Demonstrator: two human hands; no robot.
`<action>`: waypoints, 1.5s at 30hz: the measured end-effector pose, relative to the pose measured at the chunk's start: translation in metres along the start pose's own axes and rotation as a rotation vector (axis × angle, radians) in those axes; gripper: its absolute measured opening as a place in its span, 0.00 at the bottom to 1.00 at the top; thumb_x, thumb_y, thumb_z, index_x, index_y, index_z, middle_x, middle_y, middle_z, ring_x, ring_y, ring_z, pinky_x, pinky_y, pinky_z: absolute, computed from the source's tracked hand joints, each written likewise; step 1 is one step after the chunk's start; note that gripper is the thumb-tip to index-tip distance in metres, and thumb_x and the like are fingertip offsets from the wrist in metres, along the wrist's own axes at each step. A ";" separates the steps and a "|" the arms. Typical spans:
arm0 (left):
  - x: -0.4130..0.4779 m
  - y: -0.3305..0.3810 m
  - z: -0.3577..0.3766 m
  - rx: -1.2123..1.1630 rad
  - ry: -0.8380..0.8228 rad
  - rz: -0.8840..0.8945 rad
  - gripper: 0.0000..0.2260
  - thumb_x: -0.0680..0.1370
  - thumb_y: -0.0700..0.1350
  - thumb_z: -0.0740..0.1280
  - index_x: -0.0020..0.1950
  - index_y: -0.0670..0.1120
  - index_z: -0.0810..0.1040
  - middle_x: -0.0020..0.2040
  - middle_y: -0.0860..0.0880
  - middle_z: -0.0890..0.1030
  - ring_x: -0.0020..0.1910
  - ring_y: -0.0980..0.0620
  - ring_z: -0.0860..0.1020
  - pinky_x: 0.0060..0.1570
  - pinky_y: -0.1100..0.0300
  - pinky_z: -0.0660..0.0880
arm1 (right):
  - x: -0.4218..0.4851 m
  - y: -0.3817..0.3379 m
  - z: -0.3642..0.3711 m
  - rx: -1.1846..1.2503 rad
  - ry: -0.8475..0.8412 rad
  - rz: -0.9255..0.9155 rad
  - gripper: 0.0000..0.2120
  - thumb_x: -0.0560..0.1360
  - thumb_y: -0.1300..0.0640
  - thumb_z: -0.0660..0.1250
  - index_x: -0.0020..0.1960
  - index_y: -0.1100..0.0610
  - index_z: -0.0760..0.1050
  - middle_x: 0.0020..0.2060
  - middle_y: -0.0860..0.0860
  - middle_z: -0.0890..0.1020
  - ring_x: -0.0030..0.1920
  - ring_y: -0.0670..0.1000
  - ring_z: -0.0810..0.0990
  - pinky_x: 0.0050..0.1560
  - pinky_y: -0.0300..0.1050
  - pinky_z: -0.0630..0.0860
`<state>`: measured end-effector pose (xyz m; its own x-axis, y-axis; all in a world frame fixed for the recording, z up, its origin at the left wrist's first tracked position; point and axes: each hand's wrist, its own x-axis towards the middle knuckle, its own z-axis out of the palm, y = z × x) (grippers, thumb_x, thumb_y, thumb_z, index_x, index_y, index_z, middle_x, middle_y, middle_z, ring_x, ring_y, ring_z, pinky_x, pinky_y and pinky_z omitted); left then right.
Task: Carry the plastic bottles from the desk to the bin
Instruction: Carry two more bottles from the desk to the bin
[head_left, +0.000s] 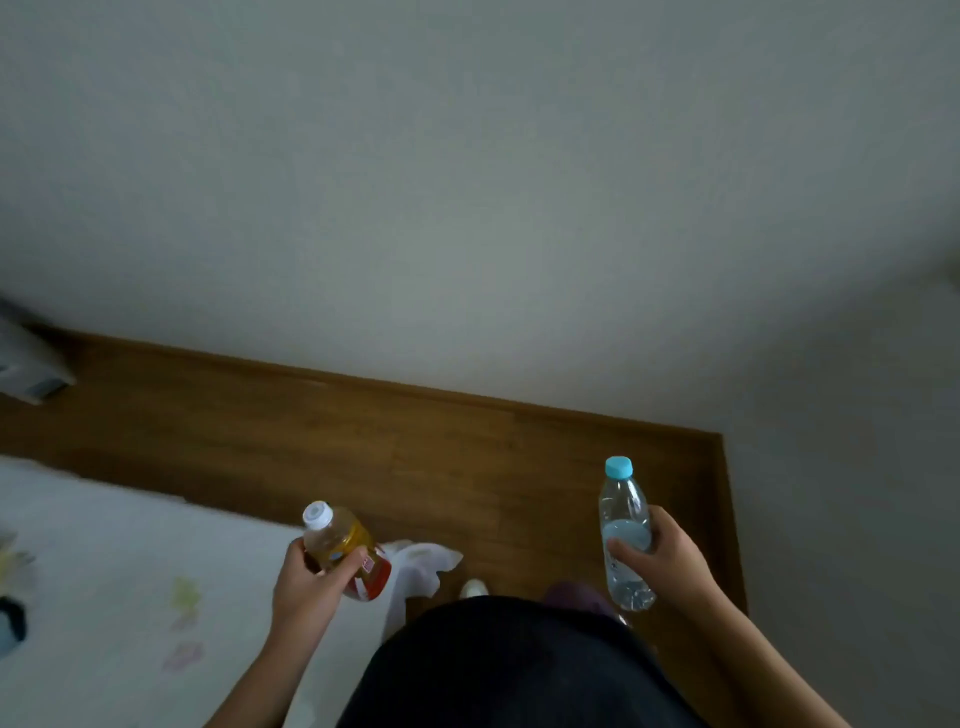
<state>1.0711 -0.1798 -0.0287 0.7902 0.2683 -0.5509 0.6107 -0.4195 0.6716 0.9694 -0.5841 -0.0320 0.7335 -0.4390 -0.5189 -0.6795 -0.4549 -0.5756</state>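
My left hand (306, 582) grips a small amber bottle (340, 540) with a white cap and a red label, tilted with its cap up and to the left. My right hand (660, 558) holds a clear plastic bottle (623, 519) with a light blue cap, nearly upright, fingers wrapped around its middle. Both bottles hang in the air above a wooden floor (415, 457). No bin and no desk are in view.
A pale wall (467, 182) fills the upper part and the right side. A white bed cover (130, 571) with faint flower prints lies at the lower left. A white crumpled sheet (421, 564) lies on the floor. A white appliance (26, 364) stands at the far left.
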 end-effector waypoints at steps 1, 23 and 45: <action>0.013 0.019 0.005 0.001 -0.018 0.027 0.25 0.70 0.46 0.79 0.63 0.46 0.75 0.55 0.46 0.81 0.55 0.45 0.79 0.57 0.49 0.74 | 0.010 -0.003 -0.005 -0.009 0.007 0.014 0.29 0.69 0.45 0.76 0.65 0.54 0.71 0.51 0.49 0.82 0.45 0.46 0.83 0.37 0.41 0.82; 0.152 0.147 -0.011 -0.199 0.388 -0.238 0.35 0.63 0.62 0.77 0.65 0.48 0.75 0.56 0.47 0.83 0.55 0.44 0.81 0.56 0.45 0.78 | 0.335 -0.345 0.023 -0.191 -0.488 -0.410 0.25 0.71 0.46 0.75 0.63 0.51 0.70 0.52 0.47 0.81 0.49 0.47 0.81 0.44 0.37 0.77; 0.303 0.093 -0.233 -0.508 0.697 -0.532 0.39 0.59 0.63 0.74 0.64 0.44 0.75 0.56 0.44 0.83 0.54 0.44 0.81 0.53 0.47 0.78 | 0.360 -0.682 0.320 -0.410 -0.804 -0.650 0.26 0.71 0.50 0.76 0.65 0.54 0.71 0.51 0.47 0.80 0.50 0.47 0.80 0.51 0.43 0.78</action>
<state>1.3796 0.0648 -0.0179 0.1640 0.8275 -0.5370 0.7130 0.2768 0.6442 1.7020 -0.1841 -0.0289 0.6482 0.5383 -0.5386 -0.0069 -0.7031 -0.7110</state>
